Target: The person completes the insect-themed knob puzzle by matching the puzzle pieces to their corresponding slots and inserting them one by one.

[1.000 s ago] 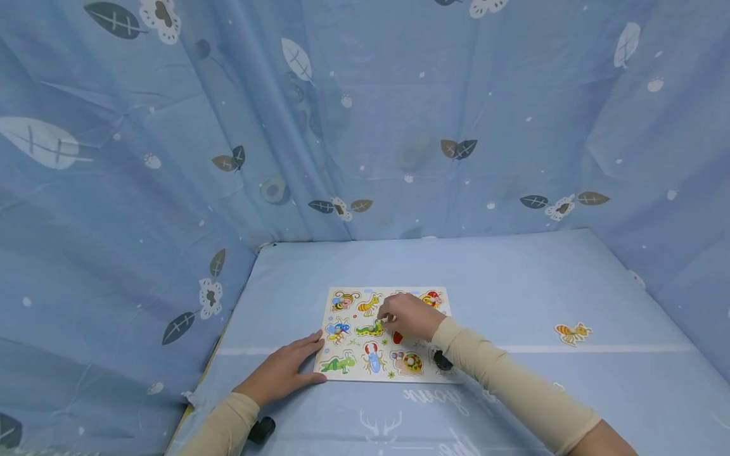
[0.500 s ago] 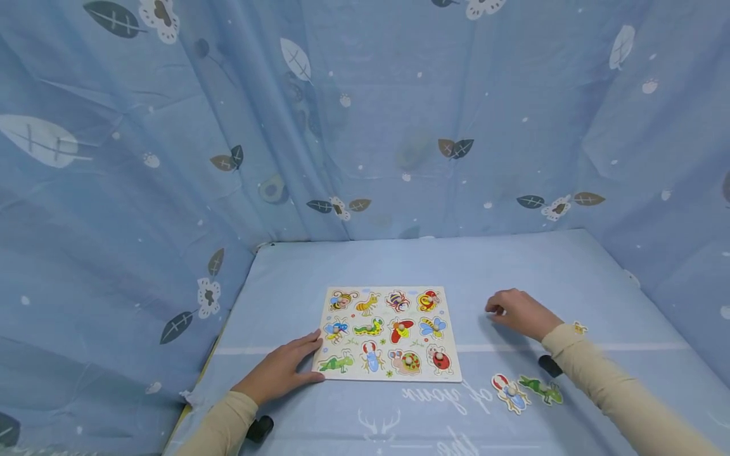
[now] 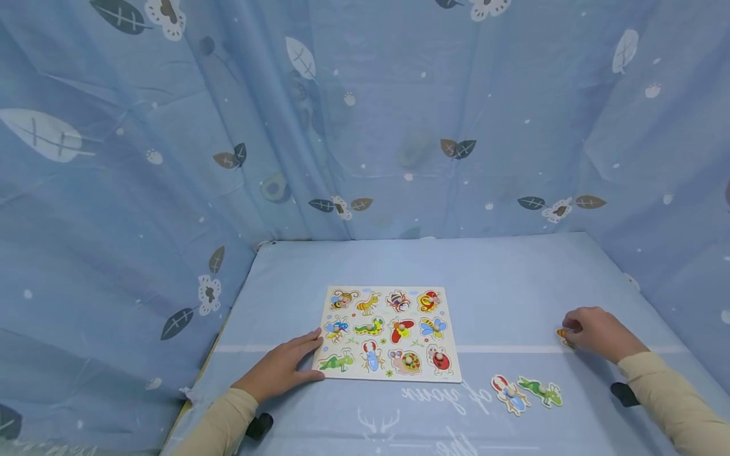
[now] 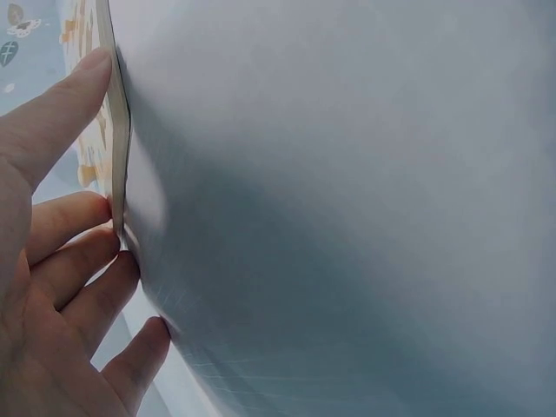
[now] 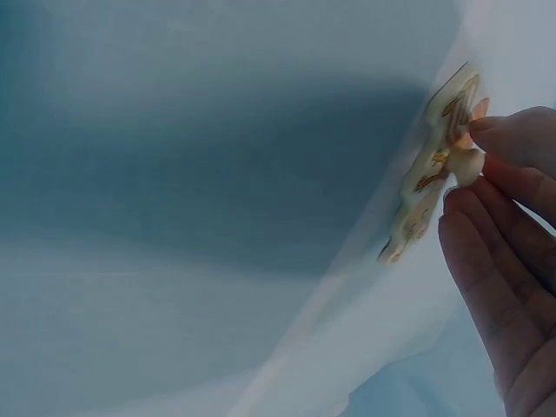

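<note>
- Orange piece [image 3: 564, 337] sits at the 9 o'clock side of your right hand [image 3: 604, 334], right at the fingertips; partly covered by them in the head view.
- From the board [image 3: 450, 372] it lies at 3 o'clock, well apart, a bare run of cloth [image 3: 485, 272] between the two. That gap looks like the relation to mind.
- Long axis of the orange piece, right wrist view: 1 to 7 o'clock, along the pale stripe [image 3: 502, 349]. Your fingers come at it from about 3 to 4 o'clock, across the axis.
- Right hand: nearly closed, thumb above and fingers below the knob [image 5: 465, 165], apparently pinching it. Whether the piece lies flat or tips off the cloth, you cannot tell.
- Left hand [image 3: 279, 370]: thumb and fingers spread, tips touching the board's 9 o'clock edge; grips nothing. Much farther from the orange piece.
- Beetle [image 3: 509, 399] at 8 o'clock from your right hand, axis 11 to 5; grasshopper [image 3: 536, 389] just beside it, axis 10 to 4. Both knobbed.
- Board: rectangular, pale, wood-like, longer 9 to 3; bright insect prints, round knobs on several.
- Orange piece: thin, wavy outline, pale cut edge; knob smooth and rounded.
- Cloth: pale blue, smooth, faint white lettering towards 6 o'clock.
- Sleeves [image 3: 675, 392]: beige, close-fitting, softly wrinkled.
</note>
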Demonstrator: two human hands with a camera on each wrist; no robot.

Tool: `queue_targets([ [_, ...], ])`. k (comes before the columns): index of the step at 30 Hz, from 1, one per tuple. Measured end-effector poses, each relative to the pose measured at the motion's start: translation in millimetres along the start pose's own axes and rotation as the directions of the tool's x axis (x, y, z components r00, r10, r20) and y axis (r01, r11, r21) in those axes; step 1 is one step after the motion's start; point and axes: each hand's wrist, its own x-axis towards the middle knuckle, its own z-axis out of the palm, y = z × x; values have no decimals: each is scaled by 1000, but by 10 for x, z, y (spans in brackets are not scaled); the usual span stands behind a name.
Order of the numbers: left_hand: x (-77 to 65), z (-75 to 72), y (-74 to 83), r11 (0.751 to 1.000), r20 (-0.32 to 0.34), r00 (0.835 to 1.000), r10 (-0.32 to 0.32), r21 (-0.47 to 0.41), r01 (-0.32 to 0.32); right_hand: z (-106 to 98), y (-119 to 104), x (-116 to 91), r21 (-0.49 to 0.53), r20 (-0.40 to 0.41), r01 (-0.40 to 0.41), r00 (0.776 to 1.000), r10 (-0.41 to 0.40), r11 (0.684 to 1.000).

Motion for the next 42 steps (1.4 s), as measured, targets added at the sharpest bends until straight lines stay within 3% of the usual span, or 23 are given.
queue_targets([
  [11,-3,6,-5,1000,-13,1000,7,3,-6,6,15,5,6,12,-22,1000,21,1000],
  [20,9,-19,-9,1000,0,1000,-9,1,9,6,-300,239,31,33,4,999,-5,1000],
  [26,-3,-17,1,1000,14,1000,-13,-15,13,41,-748,563,61,-5,119,993,-119,991],
  [33,-14,-13,1,1000,0,1000,-19,-4,19,146,-1501,1036,24,-3,207,978,-207,978],
  [37,-10,-10,7,1000,5,1000,-12,-10,12,224,-1976,1273,-5,-11,309,951,-309,951],
  [42,-4,8,13,1000,6,1000,-5,-7,5,344,-2484,1475,-8,-5,437,900,-437,900],
])
